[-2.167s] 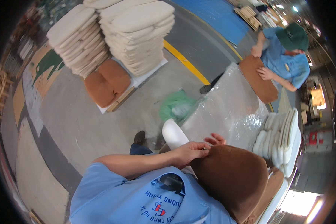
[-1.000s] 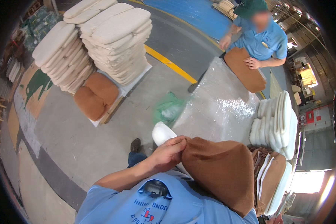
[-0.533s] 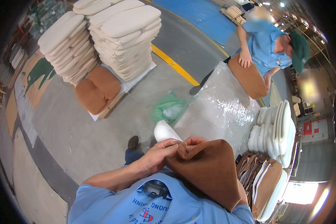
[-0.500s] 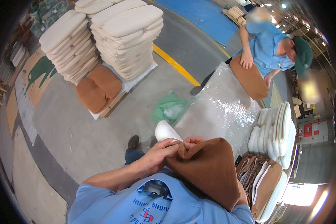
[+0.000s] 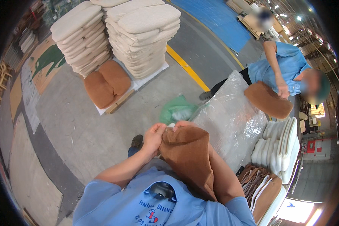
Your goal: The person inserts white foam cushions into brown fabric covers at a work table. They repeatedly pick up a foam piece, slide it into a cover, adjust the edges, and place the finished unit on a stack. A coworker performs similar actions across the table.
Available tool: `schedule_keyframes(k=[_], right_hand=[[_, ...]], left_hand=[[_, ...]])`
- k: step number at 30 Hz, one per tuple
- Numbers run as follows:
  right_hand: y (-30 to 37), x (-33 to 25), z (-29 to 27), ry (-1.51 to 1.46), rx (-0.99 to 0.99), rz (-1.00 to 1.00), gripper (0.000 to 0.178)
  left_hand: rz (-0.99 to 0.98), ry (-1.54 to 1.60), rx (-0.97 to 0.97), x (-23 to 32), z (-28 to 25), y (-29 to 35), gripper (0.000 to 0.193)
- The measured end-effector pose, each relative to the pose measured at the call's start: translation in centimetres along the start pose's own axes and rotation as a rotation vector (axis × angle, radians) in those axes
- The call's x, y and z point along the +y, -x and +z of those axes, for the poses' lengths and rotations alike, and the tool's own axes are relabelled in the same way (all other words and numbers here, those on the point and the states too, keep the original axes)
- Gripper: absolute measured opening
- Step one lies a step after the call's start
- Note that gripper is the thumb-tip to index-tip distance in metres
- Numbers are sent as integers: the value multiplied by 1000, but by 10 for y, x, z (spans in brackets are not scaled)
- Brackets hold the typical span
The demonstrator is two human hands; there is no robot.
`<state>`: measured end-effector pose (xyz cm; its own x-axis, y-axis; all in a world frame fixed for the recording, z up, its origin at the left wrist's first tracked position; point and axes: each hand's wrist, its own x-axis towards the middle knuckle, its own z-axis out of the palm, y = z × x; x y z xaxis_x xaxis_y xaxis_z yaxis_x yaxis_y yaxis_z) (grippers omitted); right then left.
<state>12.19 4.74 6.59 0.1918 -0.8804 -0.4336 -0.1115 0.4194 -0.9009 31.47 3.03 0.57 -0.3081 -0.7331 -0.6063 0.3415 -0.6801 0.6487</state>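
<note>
A brown fabric cushion cover [image 5: 188,150] hangs from my two hands in front of my chest. My left hand [image 5: 153,138] pinches its upper left edge between thumb and fingers. At the top edge, a little to the right, my right hand [image 5: 182,125] is closed on the same cloth, its palm partly hidden behind it. A small bit of white padding [image 5: 171,125] peeks out between the two hands; the rest of it is hidden by the cover. The lower part of the cover drapes down against my right forearm.
A plastic-wrapped table [image 5: 226,120] stands ahead right, where a co-worker [image 5: 286,64] handles a brown cushion [image 5: 267,98]. White pads [image 5: 275,145] and brown covers [image 5: 261,188] are stacked at right. Tall cream cushion stacks [image 5: 143,41], brown cushions [image 5: 107,83] and a green bag [image 5: 177,108] occupy the floor.
My hands have drawn the cover's edge upward and straighter, and the white padding is now mostly covered. The co-worker's cushion has shifted right and nearer, with one hand now on top.
</note>
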Motion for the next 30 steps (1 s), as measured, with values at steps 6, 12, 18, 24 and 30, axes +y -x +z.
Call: schedule_keyframes(k=[6,12,18,24,30], right_hand=[[-29,32,-25,173,27,-108,14],[-75,102,-47,834,47,-285,19],[-73,97,-48,846,334,215,31],[103,-1,-77,258,245,201,42],[308,-52,-7,480,141,175,67]], left_hand=[[12,-43,-38,-13,2,-35,19],[128,-178,37,-57,-8,-72,23],[332,-606,-70,-88,-24,-98,28],[24,-518,-678,-18,-52,-106,59],[-71,-865,-939,7,-26,-97,69]])
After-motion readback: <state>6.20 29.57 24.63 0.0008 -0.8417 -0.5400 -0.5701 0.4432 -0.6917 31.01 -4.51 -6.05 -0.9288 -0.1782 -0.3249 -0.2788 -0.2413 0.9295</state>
